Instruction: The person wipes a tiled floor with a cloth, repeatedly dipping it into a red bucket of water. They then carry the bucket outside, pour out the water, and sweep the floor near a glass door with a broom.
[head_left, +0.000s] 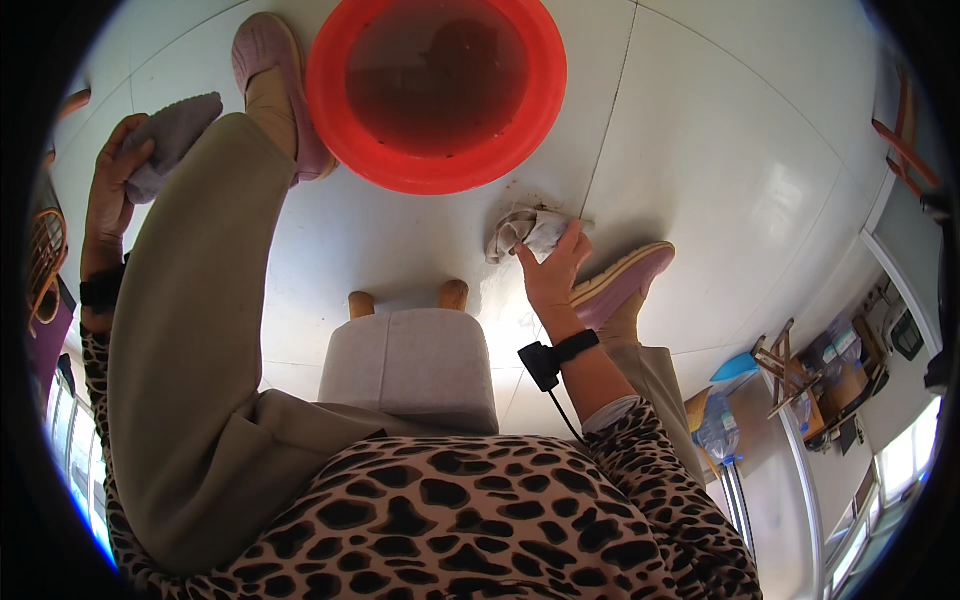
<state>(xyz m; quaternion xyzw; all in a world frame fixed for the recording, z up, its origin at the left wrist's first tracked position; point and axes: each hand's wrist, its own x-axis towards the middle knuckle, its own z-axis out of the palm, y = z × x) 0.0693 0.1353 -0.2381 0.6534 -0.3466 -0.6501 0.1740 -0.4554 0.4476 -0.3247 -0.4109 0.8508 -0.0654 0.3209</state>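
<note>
Beside my bent left knee, my left hand (116, 169) grips a folded grey cloth (171, 142) above the floor. My right hand (555, 270) reaches down to the floor, its fingers on a crumpled, stained light-grey rag (525, 231). Dark specks of dirt (541, 205) lie along the rag's far edge. Just beyond the rag stands a red plastic basin (442, 176) holding murky dark water (435, 82). Wet sheen shows on the floor near the rag.
I sit on a low upholstered stool (409, 367) with wooden legs. My pink shoes (274, 67) flank the basin and rag on the pale tiled floor (720, 172). At right are a large plastic water bottle (718, 431) and a wooden folding stand (784, 367). A wicker item (46, 255) is at far left.
</note>
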